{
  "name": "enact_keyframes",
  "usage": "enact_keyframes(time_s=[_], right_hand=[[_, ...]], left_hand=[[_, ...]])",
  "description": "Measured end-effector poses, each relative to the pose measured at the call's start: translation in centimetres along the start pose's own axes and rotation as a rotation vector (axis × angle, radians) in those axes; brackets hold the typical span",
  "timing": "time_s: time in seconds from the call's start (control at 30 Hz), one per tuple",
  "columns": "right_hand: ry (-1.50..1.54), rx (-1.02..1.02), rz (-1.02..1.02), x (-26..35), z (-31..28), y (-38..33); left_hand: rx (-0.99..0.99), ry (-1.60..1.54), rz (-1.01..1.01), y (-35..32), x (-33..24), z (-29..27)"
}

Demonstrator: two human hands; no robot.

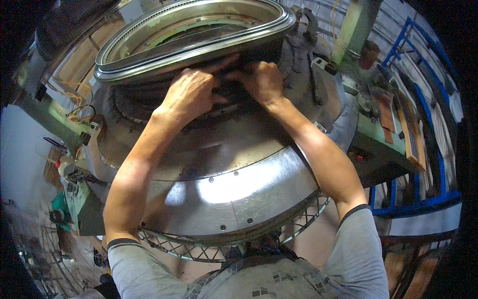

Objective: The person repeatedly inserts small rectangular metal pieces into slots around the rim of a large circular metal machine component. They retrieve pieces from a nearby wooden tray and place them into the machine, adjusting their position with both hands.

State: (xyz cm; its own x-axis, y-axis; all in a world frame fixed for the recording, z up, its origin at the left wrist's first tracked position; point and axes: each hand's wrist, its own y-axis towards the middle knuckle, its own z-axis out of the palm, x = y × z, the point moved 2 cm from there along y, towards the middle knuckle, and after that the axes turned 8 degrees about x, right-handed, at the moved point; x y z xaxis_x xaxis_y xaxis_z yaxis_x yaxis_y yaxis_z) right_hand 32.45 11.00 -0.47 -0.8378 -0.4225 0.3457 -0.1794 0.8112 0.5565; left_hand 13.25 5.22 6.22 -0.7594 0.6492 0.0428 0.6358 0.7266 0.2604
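Note:
Both my hands reach in under the front edge of a large round metal ring (194,62) on a round machine. My left hand (189,92) has its index finger stretched toward the dark space below the ring, its thumb apart and its other fingers curled; nothing shows in it. To its right, my right hand (264,82) is bent at the wrist, fingers toward the left hand, partly lost in shadow and blur. Whether it holds anything cannot be made out. Below the hands lies the machine's dark, worn metal top (234,132), which slopes toward me.
A shiny curved metal apron (234,194) with bolts lies between my arms. Green machine posts (351,30) rise at the sides, with orange cables (77,97) at left. A blue rack (418,94) with pale long pieces stands at right, beside a wooden board (411,132).

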Motion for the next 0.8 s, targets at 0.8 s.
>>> enact_keyframes(time_s=[0.8], right_hand=[[-0.099,-0.062,-0.271,1.6,0.7,-3.6]], left_hand=[[0.123,0.080,-0.085,-0.3,-0.1,-0.4]])
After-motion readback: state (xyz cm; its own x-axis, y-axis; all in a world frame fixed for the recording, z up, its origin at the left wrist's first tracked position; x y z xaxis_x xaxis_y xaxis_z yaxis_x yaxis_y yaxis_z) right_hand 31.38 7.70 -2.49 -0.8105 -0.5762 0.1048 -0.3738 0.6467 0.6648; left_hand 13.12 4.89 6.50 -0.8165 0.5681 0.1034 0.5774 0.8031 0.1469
